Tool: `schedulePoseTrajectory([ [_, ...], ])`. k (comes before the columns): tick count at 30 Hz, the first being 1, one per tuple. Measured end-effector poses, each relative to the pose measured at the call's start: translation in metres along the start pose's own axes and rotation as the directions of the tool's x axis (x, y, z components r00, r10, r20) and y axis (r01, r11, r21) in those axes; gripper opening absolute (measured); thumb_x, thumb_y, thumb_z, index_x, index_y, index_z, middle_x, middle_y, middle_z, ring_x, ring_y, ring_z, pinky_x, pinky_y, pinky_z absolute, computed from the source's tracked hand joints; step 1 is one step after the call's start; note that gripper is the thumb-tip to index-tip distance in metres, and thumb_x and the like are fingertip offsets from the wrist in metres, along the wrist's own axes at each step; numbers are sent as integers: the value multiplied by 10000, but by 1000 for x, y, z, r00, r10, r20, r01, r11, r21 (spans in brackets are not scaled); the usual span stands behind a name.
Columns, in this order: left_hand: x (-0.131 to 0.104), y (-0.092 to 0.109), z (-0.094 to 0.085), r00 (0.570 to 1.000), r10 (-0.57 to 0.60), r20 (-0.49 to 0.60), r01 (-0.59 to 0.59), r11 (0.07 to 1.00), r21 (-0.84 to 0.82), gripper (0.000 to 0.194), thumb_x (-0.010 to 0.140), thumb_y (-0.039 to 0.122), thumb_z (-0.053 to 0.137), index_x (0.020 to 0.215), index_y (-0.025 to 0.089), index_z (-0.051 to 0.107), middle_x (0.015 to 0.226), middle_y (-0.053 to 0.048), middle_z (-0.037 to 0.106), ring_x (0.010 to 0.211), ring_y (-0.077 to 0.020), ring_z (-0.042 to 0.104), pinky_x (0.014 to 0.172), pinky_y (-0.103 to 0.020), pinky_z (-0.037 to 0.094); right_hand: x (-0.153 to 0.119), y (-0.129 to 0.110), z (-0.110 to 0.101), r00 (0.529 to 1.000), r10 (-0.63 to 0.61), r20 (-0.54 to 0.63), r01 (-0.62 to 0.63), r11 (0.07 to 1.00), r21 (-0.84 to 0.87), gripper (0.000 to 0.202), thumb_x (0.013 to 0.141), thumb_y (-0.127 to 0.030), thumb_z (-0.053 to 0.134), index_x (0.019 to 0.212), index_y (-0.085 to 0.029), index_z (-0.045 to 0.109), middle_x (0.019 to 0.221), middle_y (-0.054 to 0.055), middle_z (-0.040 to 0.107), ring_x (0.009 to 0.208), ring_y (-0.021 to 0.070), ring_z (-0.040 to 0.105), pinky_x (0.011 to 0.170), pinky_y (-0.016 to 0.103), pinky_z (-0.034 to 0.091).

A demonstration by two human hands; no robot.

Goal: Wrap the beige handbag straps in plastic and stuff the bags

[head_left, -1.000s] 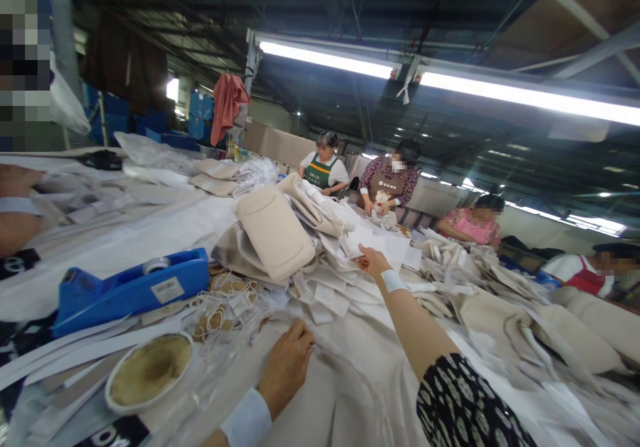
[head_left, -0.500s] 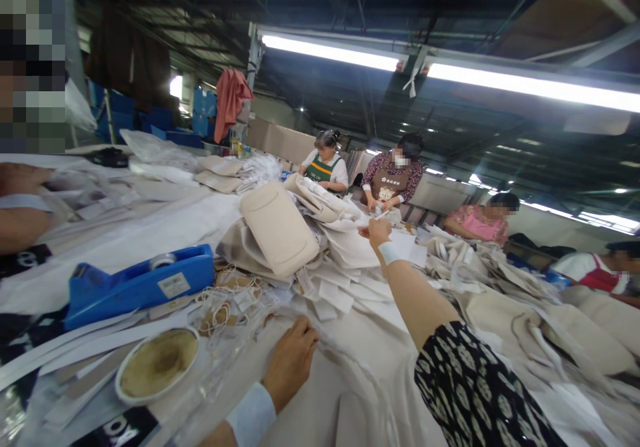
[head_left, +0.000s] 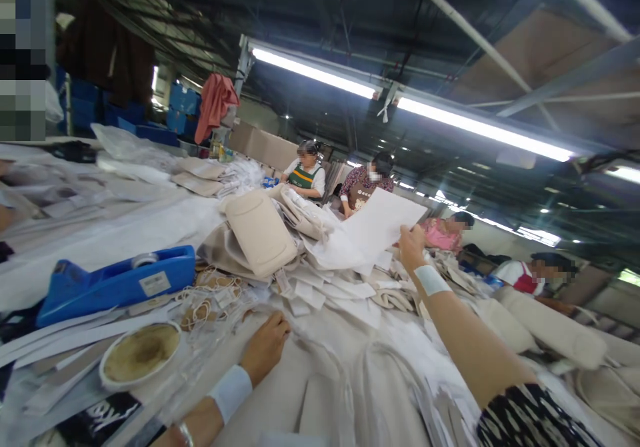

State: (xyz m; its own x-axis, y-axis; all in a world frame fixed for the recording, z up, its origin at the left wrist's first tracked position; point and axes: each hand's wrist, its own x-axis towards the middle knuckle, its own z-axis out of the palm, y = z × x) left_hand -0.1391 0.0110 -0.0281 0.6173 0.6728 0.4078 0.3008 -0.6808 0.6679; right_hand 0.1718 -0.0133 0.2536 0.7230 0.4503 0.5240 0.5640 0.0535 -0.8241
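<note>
My right hand, at arm's length, is closed on the lower right edge of a white sheet of paper, raised above the pile. Lower down, my left hand rests on beige fabric, its fingers curled together; whatever may be under them is hidden. Left of it lie brown tags with white strings and clear plastic. Beyond both hands a beige padded piece leans on a heap of similar pieces and loose white sheets.
A blue tape dispenser stands at the left, behind a round white tub with brownish contents. Beige rolled pieces are piled at the right. Several co-workers sit across the table; another person is at the far left edge. Tube lights hang overhead.
My right hand has lifted the white sheet from the heap and moved rightward with it. My left hand stays on the beige fabric. The whole view has swung slightly to the right.
</note>
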Motion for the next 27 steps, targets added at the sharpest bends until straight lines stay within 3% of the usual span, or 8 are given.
schedulePoseTrajectory([
  [5, 1, 6, -6, 997, 30, -68, -32, 999, -27, 210, 855, 113, 420, 835, 180, 618, 946, -70, 583, 908, -199, 580, 885, -354, 480, -79, 1, -78, 995, 96, -9, -94, 990, 108, 319, 806, -374, 636, 1037, -155, 608, 790, 22, 682, 634, 161, 618, 529, 265, 507],
  [9, -6, 22, -20, 991, 18, -135, -25, 998, -50, 205, 827, 98, 432, 839, 156, 627, 942, -72, 572, 843, -185, 583, 826, -347, 498, -150, 9, -134, 981, 189, 33, -192, 965, 177, 404, 649, -373, 685, 994, -177, 612, 715, 17, 678, 590, 176, 615, 496, 266, 491],
  [11, -16, 32, -32, 990, 13, -142, -22, 998, -60, 188, 836, 126, 451, 851, 146, 637, 902, -61, 560, 762, -167, 565, 762, -325, 503, -183, 11, -160, 969, 246, 36, -248, 948, 201, 512, 598, -355, 708, 1071, -195, 595, 735, 11, 682, 589, 173, 615, 498, 262, 488],
  [14, -37, 49, -56, 989, 27, -146, -37, 997, -68, 186, 870, 181, 469, 909, 144, 647, 958, -68, 551, 787, -154, 554, 735, -290, 499, -227, 13, -190, 949, 314, 25, -313, 933, 177, 836, 566, -286, 736, 1354, -253, 461, 760, -6, 679, 578, 167, 605, 490, 253, 475],
  [17, -65, 67, -83, 989, 64, -137, -73, 995, -63, 188, 903, 238, 482, 947, 170, 651, 992, -57, 550, 815, -146, 558, 710, -261, 498, -271, 14, -209, 935, 344, 82, -348, 937, 30, 964, 599, -302, 736, 1476, -313, 337, 767, -1, 678, 615, 183, 620, 499, 256, 474],
  [21, -110, 97, -112, 981, 119, -156, -125, 992, -29, 187, 931, 258, 477, 967, 187, 646, 1019, -59, 559, 915, -168, 570, 772, -280, 506, -344, 22, -218, 908, 358, 219, -319, 927, -195, 557, 662, -440, 650, 1194, -278, 677, 993, 67, 708, 843, 239, 663, 652, 314, 532],
  [24, -142, 120, -120, 974, 158, -163, -161, 987, 0, 203, 960, 246, 444, 1002, 194, 636, 1043, -64, 562, 995, -183, 563, 872, -317, 489, -402, 35, -215, 885, 384, 264, -336, 918, -210, 495, 693, -485, 607, 1127, -271, 712, 1183, 64, 686, 1026, 290, 650, 861, 403, 532],
  [27, -167, 143, -114, 968, 227, -111, -226, 974, 20, 206, 978, 223, 431, 1075, 207, 612, 1082, -65, 559, 1023, -180, 563, 916, -323, 478, -448, 46, -213, 866, 415, 277, -368, 906, -209, 477, 724, -493, 581, 1137, -284, 700, 1254, 49, 663, 1135, 316, 616, 1017, 480, 461],
])
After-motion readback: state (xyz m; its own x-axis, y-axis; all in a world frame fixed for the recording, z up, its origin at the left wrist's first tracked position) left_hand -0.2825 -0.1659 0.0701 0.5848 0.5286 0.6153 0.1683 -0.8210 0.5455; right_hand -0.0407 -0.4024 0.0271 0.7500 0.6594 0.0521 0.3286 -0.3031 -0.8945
